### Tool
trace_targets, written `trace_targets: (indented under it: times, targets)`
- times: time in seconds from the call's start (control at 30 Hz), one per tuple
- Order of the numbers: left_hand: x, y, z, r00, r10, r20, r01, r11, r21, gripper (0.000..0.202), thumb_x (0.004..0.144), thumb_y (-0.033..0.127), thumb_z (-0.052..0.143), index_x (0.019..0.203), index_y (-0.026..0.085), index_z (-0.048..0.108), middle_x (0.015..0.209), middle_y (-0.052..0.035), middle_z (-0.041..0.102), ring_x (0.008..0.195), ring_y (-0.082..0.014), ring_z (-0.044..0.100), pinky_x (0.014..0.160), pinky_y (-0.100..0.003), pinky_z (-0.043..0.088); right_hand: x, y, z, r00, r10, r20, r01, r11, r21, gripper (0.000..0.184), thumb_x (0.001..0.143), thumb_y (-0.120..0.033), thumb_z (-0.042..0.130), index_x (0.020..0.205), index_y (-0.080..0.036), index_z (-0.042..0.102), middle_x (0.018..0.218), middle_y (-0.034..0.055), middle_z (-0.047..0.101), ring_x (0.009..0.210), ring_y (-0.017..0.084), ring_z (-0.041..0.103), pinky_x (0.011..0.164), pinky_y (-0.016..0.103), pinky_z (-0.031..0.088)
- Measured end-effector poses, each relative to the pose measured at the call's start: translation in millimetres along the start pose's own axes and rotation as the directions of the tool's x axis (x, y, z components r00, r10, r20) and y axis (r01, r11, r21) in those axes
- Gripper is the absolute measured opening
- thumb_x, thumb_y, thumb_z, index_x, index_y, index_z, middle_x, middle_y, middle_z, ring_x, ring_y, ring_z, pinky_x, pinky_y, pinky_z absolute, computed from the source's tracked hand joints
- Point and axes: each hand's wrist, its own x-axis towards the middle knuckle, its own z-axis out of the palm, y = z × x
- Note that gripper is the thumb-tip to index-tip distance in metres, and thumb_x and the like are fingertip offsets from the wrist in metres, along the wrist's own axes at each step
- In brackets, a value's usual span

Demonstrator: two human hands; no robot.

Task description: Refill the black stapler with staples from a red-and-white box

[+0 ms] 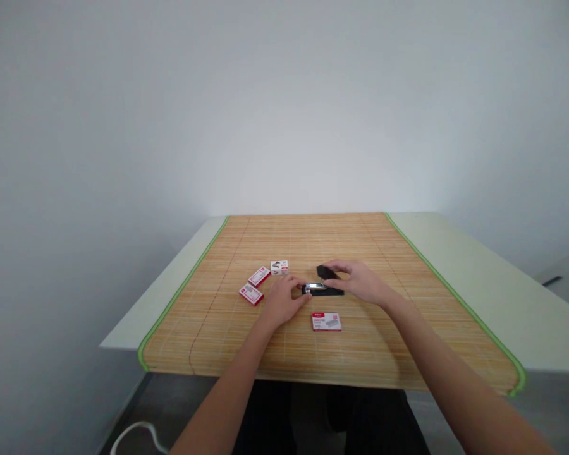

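A black stapler [323, 283] lies open on the bamboo mat [408, 328], its top arm raised and its metal staple channel showing. My right hand [360, 282] grips the raised black top of the stapler. My left hand [283, 299] pinches at the channel's left end; what its fingers hold is too small to make out. An open red-and-white staple box [326, 321] lies just in front of the stapler, between my forearms.
Two red staple boxes [259, 276] [251, 294] and a small white box [279, 267] lie left of my hands. The mat covers a pale table [512, 284] against a white wall. A white cable [137, 436] lies on the floor lower left.
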Motion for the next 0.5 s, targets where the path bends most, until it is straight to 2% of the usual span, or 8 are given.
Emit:
trace_targets:
  times: [0.1,0.2,0.33,0.43,0.5]
  targets:
    - [0.5,0.5,-1.7,1.000,-0.008,-0.002,0.008,1.000,0.011,0.022,0.086,0.035,0.073,0.105,0.026,0.070,0.107,-0.0027,0.066,0.102,-0.0228,0.059,0.088,-0.037,0.046,13.1,-7.7,18.1,0.989,-0.016,0.146,0.041,0.984,-0.174,0.034,0.085,-0.034,0.071,0.118,-0.028,0.075,0.114,0.0031,0.078,0.104,0.025,0.071,0.100,0.042,0.053]
    - [0.8,-0.3,-2.1,1.000,-0.007,-0.002,0.007,1.000,0.021,0.021,0.086,0.038,0.073,0.103,0.025,0.069,0.106,-0.0032,0.066,0.101,-0.0231,0.059,0.088,-0.037,0.045,12.5,-5.8,26.6,0.988,-0.042,0.148,0.075,0.971,-0.226,0.037,0.088,-0.031,0.068,0.124,-0.029,0.073,0.118,0.0026,0.077,0.106,0.025,0.071,0.098,0.040,0.053]
    - [-3.0,4.3,0.3,1.000,0.002,-0.015,-0.002,0.999,0.052,0.025,0.088,0.040,0.072,0.108,0.025,0.069,0.108,-0.0042,0.066,0.104,-0.0241,0.059,0.091,-0.039,0.046,-6.5,15.5,27.5,0.997,-0.039,0.059,0.051,0.975,-0.215,0.043,0.090,-0.034,0.066,0.133,-0.028,0.066,0.131,0.0047,0.071,0.118,0.026,0.067,0.105,0.043,0.050]
    - [-9.0,14.5,-2.0,0.996,0.042,-0.077,-0.031,0.989,0.147,0.044,0.089,0.045,0.071,0.127,0.026,0.063,0.116,-0.0058,0.066,0.110,-0.0262,0.059,0.098,-0.043,0.045,-24.0,38.1,28.1,0.995,-0.002,-0.097,-0.019,0.977,-0.211,0.043,0.092,-0.040,0.064,0.133,-0.027,0.064,0.129,0.0060,0.072,0.116,0.026,0.067,0.105,0.046,0.050]
    - [-10.0,19.0,-10.0,0.988,0.095,-0.123,-0.062,0.967,0.249,0.049,0.094,0.047,0.064,0.138,0.028,0.057,0.123,-0.0072,0.066,0.118,-0.0276,0.057,0.106,-0.045,0.041,-31.5,49.2,29.4,0.986,0.020,-0.163,-0.054,0.977,-0.205,0.040,0.092,-0.043,0.064,0.129,-0.028,0.065,0.124,0.0058,0.073,0.111,0.026,0.068,0.101,0.045,0.053]
